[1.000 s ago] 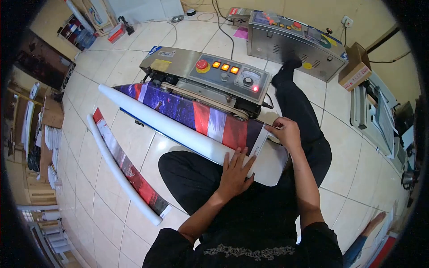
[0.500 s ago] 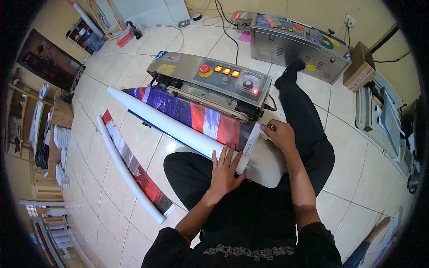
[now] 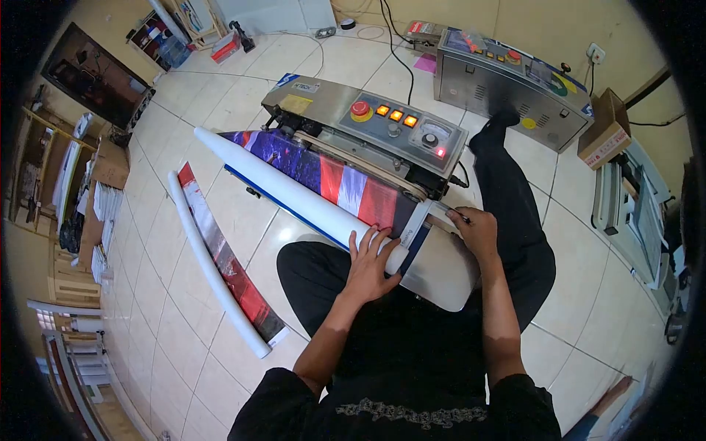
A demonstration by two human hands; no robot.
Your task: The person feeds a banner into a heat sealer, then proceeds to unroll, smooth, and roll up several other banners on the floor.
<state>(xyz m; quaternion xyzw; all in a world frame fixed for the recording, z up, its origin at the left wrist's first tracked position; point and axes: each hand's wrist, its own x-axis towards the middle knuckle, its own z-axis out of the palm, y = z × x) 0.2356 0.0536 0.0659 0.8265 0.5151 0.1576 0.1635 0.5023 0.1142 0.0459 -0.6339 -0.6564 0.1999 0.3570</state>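
Observation:
A long printed banner (image 3: 340, 182), mostly rolled up, lies along the front of a band sealing machine (image 3: 371, 121). Its white roll (image 3: 294, 192) rests across the metal plate near my lap. With fingers spread, my left hand (image 3: 370, 263) presses on the roll's near end. My right hand (image 3: 476, 234) is closed in a pinch on a thin dark object (image 3: 460, 215), too small to name. It is beside the banner's white edge strip (image 3: 417, 223). A dark blue band (image 3: 418, 246) shows between this strip and the bare metal plate (image 3: 445, 270).
Another rolled banner (image 3: 220, 268) lies on the tiled floor at left. A second machine (image 3: 507, 84) stands by the back wall, with a cardboard box (image 3: 604, 131) beside it. My outstretched leg (image 3: 507, 191) lies right of the sealer. A cable (image 3: 401, 59) crosses the floor behind.
The view has shifted slightly. The banner's edge strip has moved left on the plate, and the dark blue band now shows beside it. Both hands keep nearly the same pose.

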